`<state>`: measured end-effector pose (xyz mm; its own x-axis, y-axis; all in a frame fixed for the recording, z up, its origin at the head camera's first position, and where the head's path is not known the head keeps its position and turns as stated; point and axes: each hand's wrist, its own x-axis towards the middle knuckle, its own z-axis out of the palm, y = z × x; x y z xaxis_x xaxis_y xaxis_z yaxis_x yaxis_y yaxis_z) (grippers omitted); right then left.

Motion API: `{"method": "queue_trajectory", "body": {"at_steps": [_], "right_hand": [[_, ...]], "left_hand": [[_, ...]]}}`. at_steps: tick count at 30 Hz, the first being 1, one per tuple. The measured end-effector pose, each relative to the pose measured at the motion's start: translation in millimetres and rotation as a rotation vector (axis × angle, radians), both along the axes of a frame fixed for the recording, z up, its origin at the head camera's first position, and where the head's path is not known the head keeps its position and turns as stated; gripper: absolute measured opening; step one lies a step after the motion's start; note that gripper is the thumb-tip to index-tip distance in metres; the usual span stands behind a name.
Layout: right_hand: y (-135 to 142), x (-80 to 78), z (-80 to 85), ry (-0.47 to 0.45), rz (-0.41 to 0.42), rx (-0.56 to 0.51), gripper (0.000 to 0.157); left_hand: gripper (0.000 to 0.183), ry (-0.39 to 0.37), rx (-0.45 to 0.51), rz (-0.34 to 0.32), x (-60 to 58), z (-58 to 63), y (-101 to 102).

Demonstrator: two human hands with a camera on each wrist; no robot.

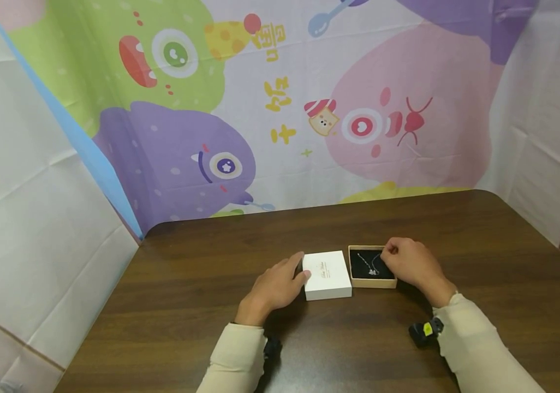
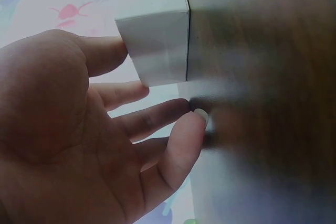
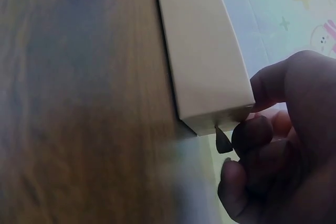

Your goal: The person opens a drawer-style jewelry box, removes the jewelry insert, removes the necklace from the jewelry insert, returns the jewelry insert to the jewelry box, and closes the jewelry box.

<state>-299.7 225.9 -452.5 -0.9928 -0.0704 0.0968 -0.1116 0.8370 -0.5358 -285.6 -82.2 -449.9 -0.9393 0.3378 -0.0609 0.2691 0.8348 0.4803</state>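
Observation:
A square white lid [image 1: 327, 273] with gold lettering rests on the table, its top printed face up. At its left side is my left hand [image 1: 280, 281]; the thumb touches the upper edge, the index fingertip meets the far corner, and the other fingers lie loosely bent below. To the right stands the tan box base [image 1: 374, 283], lined in black, with a silver necklace [image 1: 373, 271] lying inside. My right hand [image 1: 412, 262] grips its right rim with thumb and curled fingers, hiding the far right corner. Below those fingers a small dark tab [image 3: 223, 141] sticks out of the box wall.
Brown wooden table [image 1: 186, 305] under both hands. A cartoon-printed cloth [image 1: 285, 164] hangs behind it, with pale panels [image 1: 39, 191] on either side. Black wrist cameras [image 1: 424, 332] are strapped under the cream sleeves.

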Motion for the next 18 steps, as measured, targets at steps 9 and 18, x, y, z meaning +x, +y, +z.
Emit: {"method": "queue_trajectory", "body": {"at_steps": [9,18], "right_hand": [[0.3,0.5,0.4,-0.063,0.006,0.05,0.018],[2.0,3.5,7.9,-0.11,0.048,0.125,0.021]], "left_hand": [[0.059,0.0,0.003,-0.005,0.6,0.1,-1.1],[0.059,0.003,-0.002,-0.011,-0.1,-0.3,-0.6]]}}
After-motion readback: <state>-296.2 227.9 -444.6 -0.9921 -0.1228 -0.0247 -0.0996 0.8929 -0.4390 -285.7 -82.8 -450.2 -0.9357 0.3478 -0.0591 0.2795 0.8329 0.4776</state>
